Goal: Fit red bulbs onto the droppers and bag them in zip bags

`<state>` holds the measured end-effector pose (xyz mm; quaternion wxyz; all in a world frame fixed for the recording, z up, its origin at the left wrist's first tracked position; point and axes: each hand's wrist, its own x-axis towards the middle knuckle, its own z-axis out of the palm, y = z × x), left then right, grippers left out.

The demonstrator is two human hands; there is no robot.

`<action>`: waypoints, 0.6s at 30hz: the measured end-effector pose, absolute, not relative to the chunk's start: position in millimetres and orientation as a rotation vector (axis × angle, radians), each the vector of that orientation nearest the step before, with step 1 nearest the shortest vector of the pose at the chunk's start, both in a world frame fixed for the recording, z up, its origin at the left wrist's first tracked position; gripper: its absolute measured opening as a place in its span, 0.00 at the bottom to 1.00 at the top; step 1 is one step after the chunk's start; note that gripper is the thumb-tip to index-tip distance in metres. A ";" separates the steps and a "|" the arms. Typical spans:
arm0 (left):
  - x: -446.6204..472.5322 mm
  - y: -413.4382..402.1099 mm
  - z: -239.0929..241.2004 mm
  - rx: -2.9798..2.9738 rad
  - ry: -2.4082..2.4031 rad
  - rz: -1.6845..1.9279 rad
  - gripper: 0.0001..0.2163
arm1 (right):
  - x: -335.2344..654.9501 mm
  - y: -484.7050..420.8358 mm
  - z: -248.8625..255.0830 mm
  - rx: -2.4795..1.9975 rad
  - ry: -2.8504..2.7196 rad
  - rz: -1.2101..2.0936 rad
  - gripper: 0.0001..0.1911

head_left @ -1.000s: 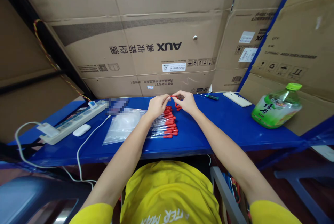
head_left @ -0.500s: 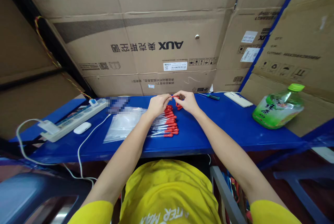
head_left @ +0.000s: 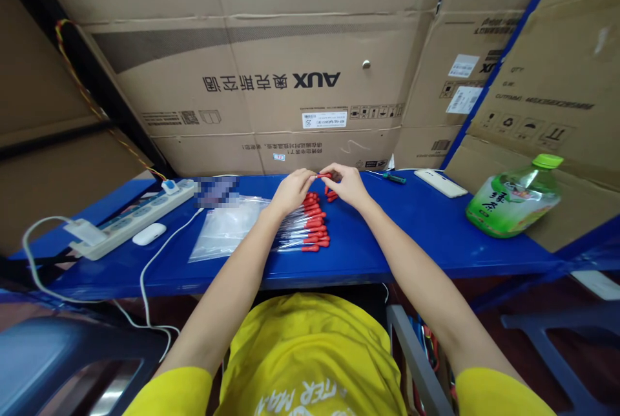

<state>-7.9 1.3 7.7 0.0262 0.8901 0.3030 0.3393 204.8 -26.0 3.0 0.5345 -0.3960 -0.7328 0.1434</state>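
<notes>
My left hand (head_left: 293, 191) and my right hand (head_left: 349, 185) meet above the blue table, fingertips pinched at opposite ends of one small dropper. Its red rubber bulb (head_left: 323, 176) shows between them, with the right fingers closed on it. The left fingers hold the other end, and any tube there is hidden behind them. Just below the hands lies a stack of droppers (head_left: 314, 232), clear thin tubes pointing left and red bulbs right. A few loose red bulbs (head_left: 332, 196) rest under my right hand.
Clear plastic bags (head_left: 225, 228) lie left of the droppers. Farther left are a power strip (head_left: 140, 214), a white case (head_left: 149, 234) and cables. On the right are a green screwdriver (head_left: 394, 178), a white phone (head_left: 440, 183) and a green bottle (head_left: 513, 199). Cardboard (head_left: 271, 48) walls the back.
Both hands stay almost in place, still pinching the dropper. The red bulb between the fingertips shows a little more fully. The whole view has shifted slightly.
</notes>
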 end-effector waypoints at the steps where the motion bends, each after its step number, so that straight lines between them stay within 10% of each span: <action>1: -8.2 3.3 6.6 2.746 0.920 1.061 0.19 | 206.5 -24.6 2.3 -0.951 -1.732 0.363 0.10; 18: -12.8 -5.5 12.7 2.683 0.984 0.932 0.19 | 214.6 -24.9 7.8 -0.869 -1.611 0.644 0.19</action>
